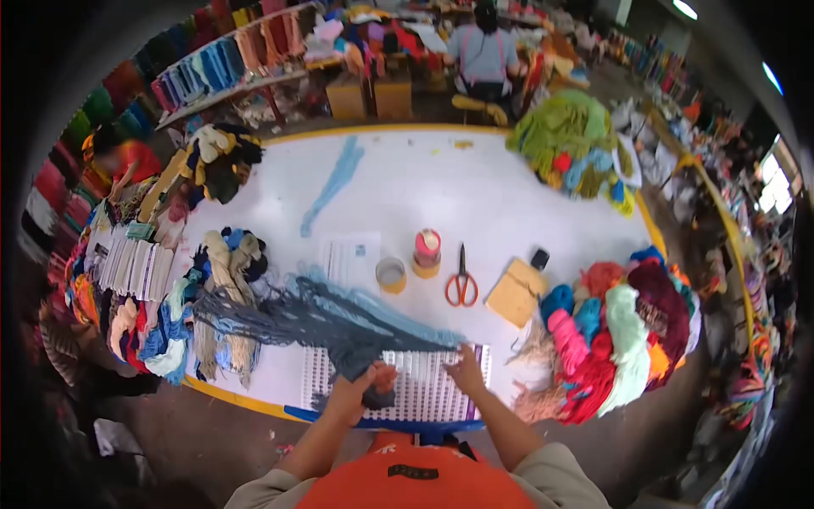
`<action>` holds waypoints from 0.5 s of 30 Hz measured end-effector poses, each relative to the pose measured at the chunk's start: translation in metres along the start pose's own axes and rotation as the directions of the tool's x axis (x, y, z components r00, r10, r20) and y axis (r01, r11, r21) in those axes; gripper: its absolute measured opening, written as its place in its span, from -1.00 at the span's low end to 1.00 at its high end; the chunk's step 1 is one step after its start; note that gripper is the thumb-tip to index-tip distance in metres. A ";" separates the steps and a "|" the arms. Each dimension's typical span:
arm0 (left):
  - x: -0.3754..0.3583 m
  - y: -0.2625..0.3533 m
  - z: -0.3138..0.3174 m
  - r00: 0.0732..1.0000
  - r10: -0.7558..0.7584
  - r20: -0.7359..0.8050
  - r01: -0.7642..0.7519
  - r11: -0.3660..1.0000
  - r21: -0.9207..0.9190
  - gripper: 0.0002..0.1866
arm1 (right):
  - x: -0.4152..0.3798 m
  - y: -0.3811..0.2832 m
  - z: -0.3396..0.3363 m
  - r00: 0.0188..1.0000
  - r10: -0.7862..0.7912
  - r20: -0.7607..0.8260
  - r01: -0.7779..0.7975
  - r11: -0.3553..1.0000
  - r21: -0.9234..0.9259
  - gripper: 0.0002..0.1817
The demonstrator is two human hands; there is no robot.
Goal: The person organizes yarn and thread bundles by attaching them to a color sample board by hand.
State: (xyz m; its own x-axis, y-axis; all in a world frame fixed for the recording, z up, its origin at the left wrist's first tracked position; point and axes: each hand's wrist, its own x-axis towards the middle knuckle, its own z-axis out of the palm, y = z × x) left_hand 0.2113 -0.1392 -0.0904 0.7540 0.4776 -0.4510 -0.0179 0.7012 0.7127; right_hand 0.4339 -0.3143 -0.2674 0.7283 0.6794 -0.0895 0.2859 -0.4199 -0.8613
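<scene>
My left hand is closed round a bunch of dark grey-blue yarn. The strands spread from it to the left across the table, and one part runs right to my other hand. My right hand pinches the thin end of the dark strands, above the right part of a sheet with rows of small marks. Light blue yarn lies just beyond the dark strands. Past it stand a tape roll and a red-topped spool; red-handled scissors lie beside them.
Coloured yarn piles cover the right end of the white table; more yarn and stacked cards lie left. A green heap sits back right. A wooden block is near the scissors. Other people sit behind and at left.
</scene>
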 end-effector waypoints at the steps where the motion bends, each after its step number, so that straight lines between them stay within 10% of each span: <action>1: -0.007 0.001 0.001 1.000 -0.009 0.001 0.009 0.999 -0.049 -0.59 | -0.008 -0.021 0.004 1.000 0.030 0.002 -0.030 0.999 0.022 -0.37; 7: -0.047 0.013 0.012 0.996 0.082 -0.036 -0.079 0.995 0.057 -0.67 | -0.068 -0.179 0.003 0.941 0.089 0.326 -0.260 0.806 0.532 -0.84; 15: -0.086 0.046 0.039 0.948 0.270 0.170 -0.287 0.954 0.083 -0.66 | -0.103 -0.274 -0.010 0.965 -0.038 0.258 -0.125 0.801 0.586 -0.84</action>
State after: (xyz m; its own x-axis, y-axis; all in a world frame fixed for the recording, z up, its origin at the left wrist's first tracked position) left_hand 0.1713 -0.1687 0.0015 0.8214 0.5521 -0.1434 -0.1792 0.4884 0.8540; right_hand 0.2868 -0.2750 -0.0170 0.5313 0.8272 -0.1829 -0.2270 -0.0690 -0.9715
